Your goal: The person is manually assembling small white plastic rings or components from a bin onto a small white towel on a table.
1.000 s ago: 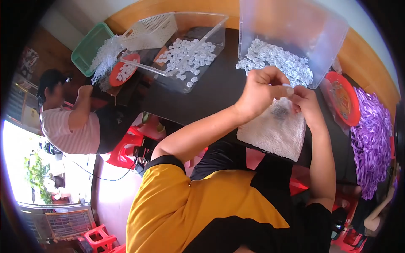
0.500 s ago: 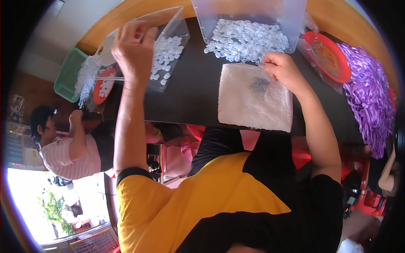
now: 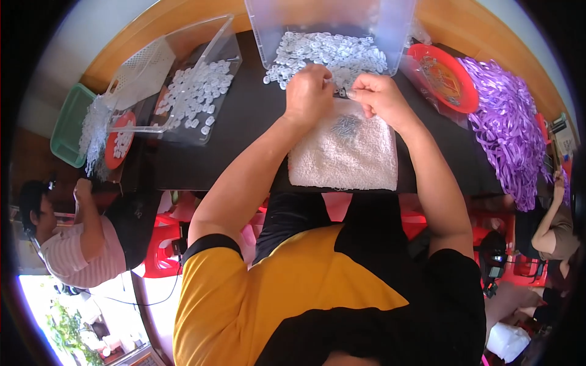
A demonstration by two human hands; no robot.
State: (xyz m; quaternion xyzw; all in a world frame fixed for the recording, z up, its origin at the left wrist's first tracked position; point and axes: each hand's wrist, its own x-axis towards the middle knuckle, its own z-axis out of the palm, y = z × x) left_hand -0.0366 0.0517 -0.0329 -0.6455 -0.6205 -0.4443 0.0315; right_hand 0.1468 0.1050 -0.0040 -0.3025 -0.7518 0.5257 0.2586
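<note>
A small white plastic piece [image 3: 339, 91] appears to be pinched between the two hands, at the far edge of the white towel [image 3: 342, 152], just in front of the clear bin [image 3: 329, 30] full of the same white pieces [image 3: 329, 52]. It is too small for its shape to be told. On the towel, just below the hands, a little heap of small grey metal parts [image 3: 347, 125] is seen.

Step judged: piece being fitted or worked by fingertip. To be done well, the piece should be kept low over the towel so a dropped part is caught; pinch kept light and steady; grey parts taken one at a time.

Left hand [image 3: 309, 94]: curled, knuckles up, fingers closed together toward the piece. Right hand [image 3: 381, 97]: fingers [image 3: 357, 93] bent and drawn together at the tips, meeting the left hand's. Both forearms run in from the lower edge, converging, wrists raised just above the towel.

Outward on the dark tabletop [image 3: 244, 122]: second clear tray [image 3: 201, 91] with white pieces to the left, white basket [image 3: 143, 73], green basket [image 3: 70, 125], red plate [image 3: 442, 76] to the right, pile of purple ribbon [image 3: 506, 128]. Another person [image 3: 79, 244] is seated at far left.
</note>
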